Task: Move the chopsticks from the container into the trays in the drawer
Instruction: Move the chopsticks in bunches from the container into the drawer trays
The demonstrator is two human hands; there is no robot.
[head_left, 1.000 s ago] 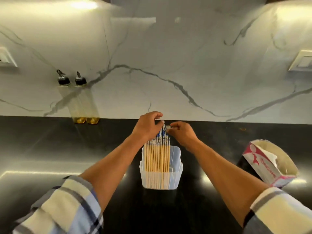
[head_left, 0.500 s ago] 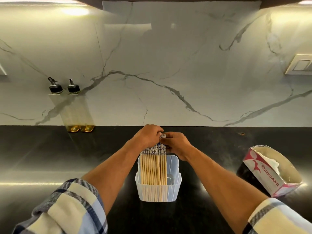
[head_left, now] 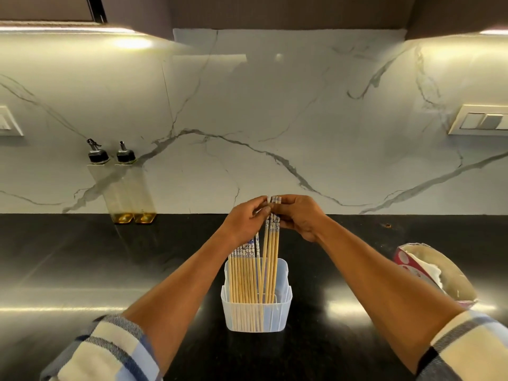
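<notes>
One translucent plastic container [head_left: 257, 312], squarish with ribbed walls, stood on the glossy black counter [head_left: 82, 270]. In it leaned about a dozen slim bamboo chopsticks [head_left: 243, 276] with blue-and-white patterned tops. A raised bunch [head_left: 270, 243] of roughly four stood higher, tips still inside the container. The right hand [head_left: 298, 217] curled round their patterned ends, and the left hand [head_left: 246, 220] pinched them at the same spot. Two tall clear oil bottles [head_left: 129, 188] with dark spouts stood against the veined marble wall [head_left: 275, 119]. One open paper carton [head_left: 431, 273] lay to the right.
</notes>
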